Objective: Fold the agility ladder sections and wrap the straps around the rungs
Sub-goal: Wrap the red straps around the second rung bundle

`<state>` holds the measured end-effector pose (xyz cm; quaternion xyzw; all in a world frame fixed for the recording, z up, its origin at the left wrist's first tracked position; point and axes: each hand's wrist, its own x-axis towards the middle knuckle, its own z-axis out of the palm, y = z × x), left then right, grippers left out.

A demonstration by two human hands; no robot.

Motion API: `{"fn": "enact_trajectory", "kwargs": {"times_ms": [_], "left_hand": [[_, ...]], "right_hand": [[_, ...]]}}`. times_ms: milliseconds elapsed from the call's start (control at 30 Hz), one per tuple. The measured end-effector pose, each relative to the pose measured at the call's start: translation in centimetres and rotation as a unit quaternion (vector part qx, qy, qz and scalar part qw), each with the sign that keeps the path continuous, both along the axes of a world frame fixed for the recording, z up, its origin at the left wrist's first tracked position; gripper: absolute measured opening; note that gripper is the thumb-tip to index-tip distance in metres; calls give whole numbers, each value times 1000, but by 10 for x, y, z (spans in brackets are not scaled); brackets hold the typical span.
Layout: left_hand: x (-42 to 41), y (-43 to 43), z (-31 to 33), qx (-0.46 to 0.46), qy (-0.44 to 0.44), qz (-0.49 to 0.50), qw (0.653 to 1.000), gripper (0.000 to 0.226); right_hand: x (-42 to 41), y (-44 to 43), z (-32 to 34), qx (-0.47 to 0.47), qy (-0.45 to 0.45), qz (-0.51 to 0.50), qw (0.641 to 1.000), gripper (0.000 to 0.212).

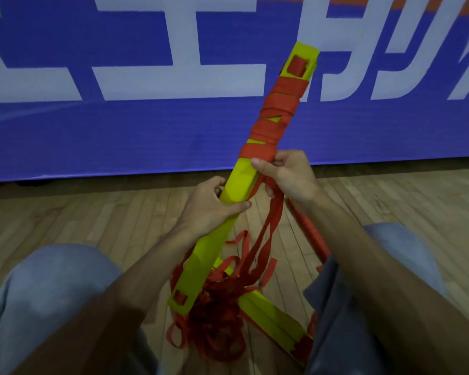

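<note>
A stack of yellow ladder rungs (pixel 214 244) slants from lower left to upper right in front of me. Red strap (pixel 271 115) is wound in several turns around its upper half. My left hand (pixel 211 209) grips the stack at its middle. My right hand (pixel 284 174) pinches the red strap just below the last turn, thumb against the stack's edge. Loose red strap (pixel 266 239) hangs from that hand into a tangled pile (pixel 217 315) on the floor. More yellow rungs (pixel 274 320) lie on the floor under the pile.
I sit on a wooden floor (pixel 92 217) with knees in light blue jeans (pixel 57 288) at either side. A blue banner with large white letters (pixel 146 125) stands close in front. A red strap or bar (pixel 312 231) lies beside my right leg.
</note>
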<state>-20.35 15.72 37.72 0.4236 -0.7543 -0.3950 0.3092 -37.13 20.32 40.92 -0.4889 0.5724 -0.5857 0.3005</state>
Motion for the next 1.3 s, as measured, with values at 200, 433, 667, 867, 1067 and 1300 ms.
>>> {"fn": "enact_trajectory", "kwargs": {"times_ms": [200,433,667,867,1067,1300], "left_hand": [[5,10,17,117,78,-115,983,35],[9,13,17,350,196,-299,866,55],[11,7,18,341,187,-298,872,48],[15,1,14,262,179,-245,916,50],[14,3,18,237,188,-151,941,44],[8,4,14,160,171,-39,971,39]], "right_hand": [[-6,7,12,-39,-67,40,996,15],[-10,13,17,-95,-152,127,976,12],[-16,9,12,-117,-221,180,951,45],[-15,6,15,-107,-109,154,976,42],[-10,10,17,-65,-16,76,995,32],[-5,11,16,25,-22,143,989,33]]}}
